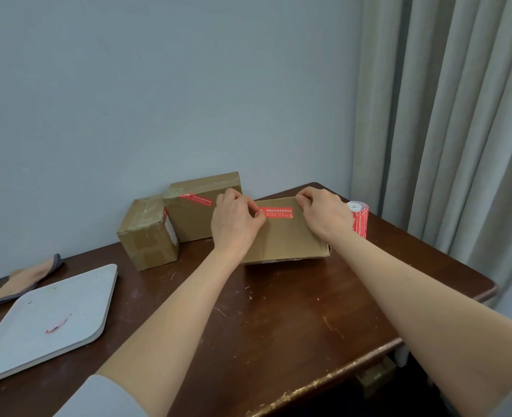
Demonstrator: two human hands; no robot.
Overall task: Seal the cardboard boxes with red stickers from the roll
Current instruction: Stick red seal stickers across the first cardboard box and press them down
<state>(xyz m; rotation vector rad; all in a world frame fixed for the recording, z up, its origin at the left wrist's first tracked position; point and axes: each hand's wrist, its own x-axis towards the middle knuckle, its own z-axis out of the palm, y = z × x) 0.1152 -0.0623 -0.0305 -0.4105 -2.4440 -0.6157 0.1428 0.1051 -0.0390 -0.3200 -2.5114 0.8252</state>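
Fingers [257,216] of the left hand [236,224] pinch the left end of a red sticker [277,212] on top of the front box [285,239]. Its white writing is too small to read. Over the box's far edge curls the right hand [327,215], half hiding the roll [360,219]. Three brown boxes sit on the tabletop [279,311]; two red stickers show.

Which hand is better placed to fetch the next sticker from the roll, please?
Right. The right hand grips the flat brown cardboard box beside the red sticker roll; the left hand is farther off, pinching the applied red sticker.
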